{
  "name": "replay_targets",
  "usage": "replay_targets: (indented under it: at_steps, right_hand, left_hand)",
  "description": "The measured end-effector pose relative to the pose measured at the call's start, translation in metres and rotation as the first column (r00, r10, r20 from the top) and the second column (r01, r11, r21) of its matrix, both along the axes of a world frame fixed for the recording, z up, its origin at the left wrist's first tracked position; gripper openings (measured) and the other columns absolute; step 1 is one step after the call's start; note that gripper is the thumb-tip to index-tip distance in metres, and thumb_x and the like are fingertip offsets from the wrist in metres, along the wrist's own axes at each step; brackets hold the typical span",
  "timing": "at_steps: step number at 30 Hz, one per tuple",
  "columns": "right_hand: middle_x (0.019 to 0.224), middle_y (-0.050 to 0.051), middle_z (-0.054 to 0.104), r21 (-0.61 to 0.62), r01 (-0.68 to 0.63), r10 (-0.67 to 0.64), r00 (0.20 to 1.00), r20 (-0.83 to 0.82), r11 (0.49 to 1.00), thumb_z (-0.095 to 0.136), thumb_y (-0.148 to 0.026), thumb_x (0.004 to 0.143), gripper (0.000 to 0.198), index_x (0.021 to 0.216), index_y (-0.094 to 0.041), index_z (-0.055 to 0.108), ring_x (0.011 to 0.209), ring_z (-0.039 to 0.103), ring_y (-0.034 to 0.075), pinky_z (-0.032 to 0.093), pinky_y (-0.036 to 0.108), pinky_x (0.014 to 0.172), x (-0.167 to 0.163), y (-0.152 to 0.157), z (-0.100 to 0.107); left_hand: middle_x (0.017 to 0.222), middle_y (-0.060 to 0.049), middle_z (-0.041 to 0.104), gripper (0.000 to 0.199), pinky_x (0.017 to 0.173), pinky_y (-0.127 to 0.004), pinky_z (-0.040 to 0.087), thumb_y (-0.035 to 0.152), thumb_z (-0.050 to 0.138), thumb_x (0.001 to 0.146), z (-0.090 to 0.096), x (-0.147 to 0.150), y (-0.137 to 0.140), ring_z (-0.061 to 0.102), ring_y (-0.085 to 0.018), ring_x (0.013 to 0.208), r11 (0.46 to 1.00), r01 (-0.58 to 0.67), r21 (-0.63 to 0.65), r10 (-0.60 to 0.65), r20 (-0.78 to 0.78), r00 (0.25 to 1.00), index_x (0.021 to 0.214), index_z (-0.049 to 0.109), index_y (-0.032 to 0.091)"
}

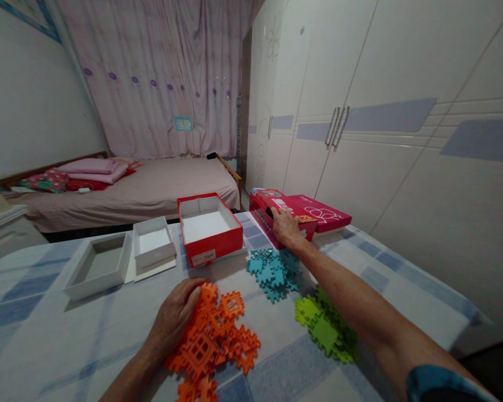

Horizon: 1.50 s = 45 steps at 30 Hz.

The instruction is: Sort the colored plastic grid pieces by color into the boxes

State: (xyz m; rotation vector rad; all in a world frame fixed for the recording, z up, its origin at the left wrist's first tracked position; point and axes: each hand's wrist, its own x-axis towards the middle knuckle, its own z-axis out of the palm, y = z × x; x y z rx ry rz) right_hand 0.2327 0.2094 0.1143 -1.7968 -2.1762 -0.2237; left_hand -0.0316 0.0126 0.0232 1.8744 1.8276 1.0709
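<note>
- One o'clock: the red box (pixel 276 201) is touched, best lightly, by the right hand (pixel 286 226).
- Seven o'clock: orange pieces (pixel 213 335) are touched by the left hand (pixel 178 310).
- Neither grip can be told.

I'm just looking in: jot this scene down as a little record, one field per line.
Left hand: against the orange pieces
Right hand: on the red printed box
Other piles: blue pieces, green pieces
Open boxes, left to right: grey box, small white box, red-and-white box
Surface: checked cloth
Background: bed, wardrobe
Unclear: whether either hand grips anything
</note>
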Motion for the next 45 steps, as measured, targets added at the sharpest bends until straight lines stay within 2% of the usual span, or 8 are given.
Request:
replay_targets:
  at_steps: [9, 23, 30, 33, 37, 41, 43, 45]
  right_hand:
    - [0.141, 0.015, 0.048, -0.178, 0.007, -0.027, 0.994, -0.11, 0.984, 0.039, -0.055, 0.087, 0.065, 0.14, -0.018, 0.043, 0.125, 0.046, 0.035, 0.039, 0.055, 0.098, 0.006, 0.048, 0.027]
    - [0.124, 0.019, 0.059, -0.183, 0.143, -0.158, 0.985, -0.07, 0.973, 0.044, -0.032, 0.088, 0.041, 0.123, -0.016, 0.06, 0.115, 0.054, 0.034, 0.043, 0.052, 0.091, -0.026, 0.058, 0.027]
    - [0.128, 0.014, 0.057, -0.094, 0.003, -0.015, 0.991, -0.13, 0.996, 0.024, -0.043, 0.097, 0.049, 0.124, -0.02, 0.059, 0.119, 0.051, 0.03, 0.039, 0.049, 0.098, -0.025, 0.056, 0.011]
    - [0.137, 0.013, 0.049, 0.07, -0.156, 0.166, 0.968, -0.189, 0.985, 0.03, -0.036, 0.097, 0.044, 0.131, -0.016, 0.05, 0.127, 0.043, 0.024, 0.036, 0.039, 0.103, -0.034, 0.039, 0.016]
    - [0.133, 0.009, 0.05, 0.232, -0.585, 0.626, 0.757, -0.187, 0.777, 0.045, -0.036, 0.093, 0.04, 0.13, -0.019, 0.049, 0.11, 0.056, 0.02, 0.045, 0.032, 0.092, -0.058, -0.011, 0.018]
    - [0.125, 0.008, 0.055, 0.028, -0.75, 0.748, 0.654, -0.112, 0.661, 0.06, -0.033, 0.085, 0.044, 0.127, -0.022, 0.051, 0.098, 0.06, 0.019, 0.047, 0.031, 0.084, -0.088, -0.054, 0.007]
    - [0.116, 0.008, 0.057, -0.044, -0.729, 0.713, 0.679, -0.175, 0.683, 0.062, -0.031, 0.084, 0.038, 0.119, -0.02, 0.054, 0.096, 0.059, 0.018, 0.047, 0.031, 0.082, -0.1, -0.063, 0.002]
    - [0.111, 0.008, 0.057, -0.024, -0.636, 0.606, 0.745, -0.279, 0.771, 0.066, -0.033, 0.081, 0.034, 0.11, -0.018, 0.056, 0.095, 0.057, 0.018, 0.046, 0.031, 0.082, -0.106, -0.065, 0.005]
  left_hand:
    - [0.11, -0.006, 0.068, 0.042, 0.097, -0.037, 0.047, 0.046, 0.036, 0.089, 0.003, 0.003, 0.001, 0.062, -0.022, 0.106, 1.0, -0.014, -0.014, 0.014, 0.006, 1.0, 0.103, 0.067, 0.021]
    - [0.112, -0.007, 0.067, 0.039, 0.098, -0.037, 0.046, 0.043, 0.035, 0.091, -0.001, 0.003, 0.001, 0.06, -0.021, 0.107, 1.0, 0.01, -0.011, -0.009, 0.032, 0.999, 0.106, 0.064, 0.021]
    - [0.111, -0.008, 0.067, 0.039, 0.098, -0.039, 0.045, 0.041, 0.035, 0.091, 0.001, 0.004, 0.001, 0.06, -0.022, 0.107, 1.0, 0.019, -0.008, -0.018, 0.04, 0.999, 0.104, 0.064, 0.02]
    - [0.11, -0.008, 0.067, 0.039, 0.098, -0.04, 0.045, 0.041, 0.035, 0.091, 0.002, 0.005, 0.0, 0.06, -0.022, 0.107, 1.0, 0.013, -0.007, -0.013, 0.04, 0.999, 0.104, 0.065, 0.02]
    - [0.109, -0.008, 0.067, 0.039, 0.096, -0.039, 0.046, 0.041, 0.034, 0.091, 0.003, 0.005, -0.001, 0.061, -0.022, 0.105, 1.0, 0.011, -0.01, -0.01, 0.037, 0.999, 0.104, 0.065, 0.02]
    - [0.109, -0.007, 0.068, 0.04, 0.097, -0.039, 0.046, 0.042, 0.035, 0.09, 0.002, 0.004, 0.0, 0.061, -0.022, 0.104, 1.0, 0.01, -0.008, -0.01, 0.032, 0.999, 0.104, 0.065, 0.02]
    - [0.109, -0.007, 0.068, 0.041, 0.097, -0.039, 0.046, 0.045, 0.036, 0.089, 0.0, 0.002, 0.001, 0.061, -0.022, 0.105, 1.0, 0.011, 0.0, -0.011, 0.023, 1.0, 0.103, 0.064, 0.02]
    - [0.108, -0.007, 0.068, 0.041, 0.097, -0.039, 0.046, 0.047, 0.036, 0.089, -0.001, 0.001, 0.002, 0.061, -0.022, 0.104, 1.0, 0.014, 0.009, -0.014, 0.014, 1.0, 0.102, 0.065, 0.02]
